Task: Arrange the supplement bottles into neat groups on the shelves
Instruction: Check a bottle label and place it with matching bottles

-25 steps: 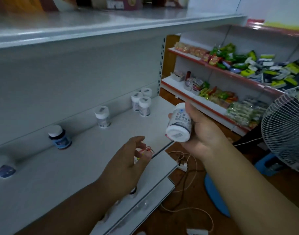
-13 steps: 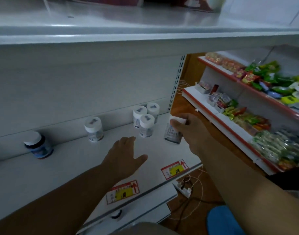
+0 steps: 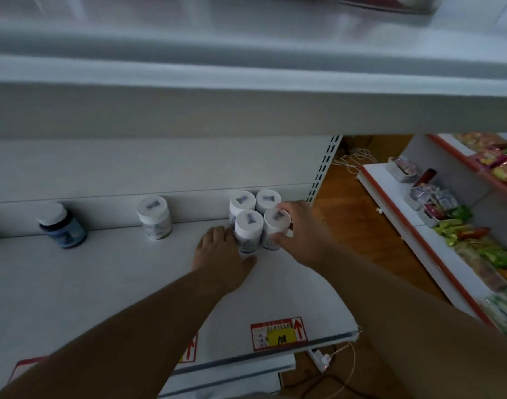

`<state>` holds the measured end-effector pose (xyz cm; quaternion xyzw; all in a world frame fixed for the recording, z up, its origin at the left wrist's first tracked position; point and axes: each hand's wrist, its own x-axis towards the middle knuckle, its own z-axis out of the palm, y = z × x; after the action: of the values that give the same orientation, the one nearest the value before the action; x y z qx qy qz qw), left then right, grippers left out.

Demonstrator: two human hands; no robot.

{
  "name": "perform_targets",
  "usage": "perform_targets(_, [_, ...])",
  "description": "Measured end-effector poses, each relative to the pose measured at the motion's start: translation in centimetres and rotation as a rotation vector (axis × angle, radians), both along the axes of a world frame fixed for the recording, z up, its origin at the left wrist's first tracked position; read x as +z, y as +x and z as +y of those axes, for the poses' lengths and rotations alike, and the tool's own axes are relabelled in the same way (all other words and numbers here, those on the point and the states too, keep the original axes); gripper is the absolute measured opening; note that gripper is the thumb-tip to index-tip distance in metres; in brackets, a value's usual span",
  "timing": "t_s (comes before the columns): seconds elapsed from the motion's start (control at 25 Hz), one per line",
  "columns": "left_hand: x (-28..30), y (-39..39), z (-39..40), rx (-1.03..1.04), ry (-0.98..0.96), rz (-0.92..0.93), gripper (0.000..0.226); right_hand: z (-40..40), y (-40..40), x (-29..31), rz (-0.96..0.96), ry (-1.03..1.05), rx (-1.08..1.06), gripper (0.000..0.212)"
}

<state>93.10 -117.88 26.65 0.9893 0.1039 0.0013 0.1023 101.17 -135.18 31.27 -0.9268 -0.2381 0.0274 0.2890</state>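
Shelf: a white metal shelf (image 3: 74, 283) carries the supplement bottles along its far edge, against the back panel.
Cluster of four: white-capped bottles stand upright in a tight square at the far right of the shelf, touching one another; far-left bottle (image 3: 241, 201), far-right bottle (image 3: 268, 199), near-left bottle (image 3: 249, 230), near-right bottle (image 3: 276, 228).
Right hand (image 3: 302, 234): its grip is curled round the near-right bottle, thumb on the near side of the body, fingers wrapping the far and right side by the cap.
Left hand (image 3: 220, 254): lies low on the shelf with fingers fairly straight, fingertips against the left side of the near-left bottle; grip spread, pinching nothing.
Lone white bottle (image 3: 154, 217): upright, well left of the cluster.
Dark blue bottle (image 3: 63, 226): white cap, upright, further left again.
Price tag (image 3: 278, 332): red and yellow, on the near edge of the shelf.
Right background: a red-edged rack (image 3: 413, 226) holding snack packets (image 3: 477, 246).
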Motion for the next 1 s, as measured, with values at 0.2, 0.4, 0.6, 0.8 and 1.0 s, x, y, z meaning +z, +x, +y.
perform_targets(0.2, [-0.3,0.2,-0.3,0.030,-0.024,-0.049,0.066,-0.4,-0.2,-0.7,0.019,0.049,0.030,0.054])
perform_targets(0.4, [0.0,-0.2,-0.4,0.053,-0.034,-0.002,0.070,-0.8,-1.3,-0.6,-0.008,0.098,-0.012,0.068])
perform_targets(0.6, [1.9,-3.8,0.3,0.054,-0.121,-0.023,0.079,0.4,-5.4,2.4,-0.343,0.022,-0.012,0.063])
perform_targets(0.8, [4.9,-13.1,4.2,0.023,-0.156,-0.185,0.076,7.1,-13.4,4.0,-0.355,0.137,0.129,0.056])
perform_targets(1.0, [5.9,-29.4,14.2,0.195,-0.146,-0.266,0.067,19.5,-26.4,4.3,-0.329,0.336,0.341,0.043])
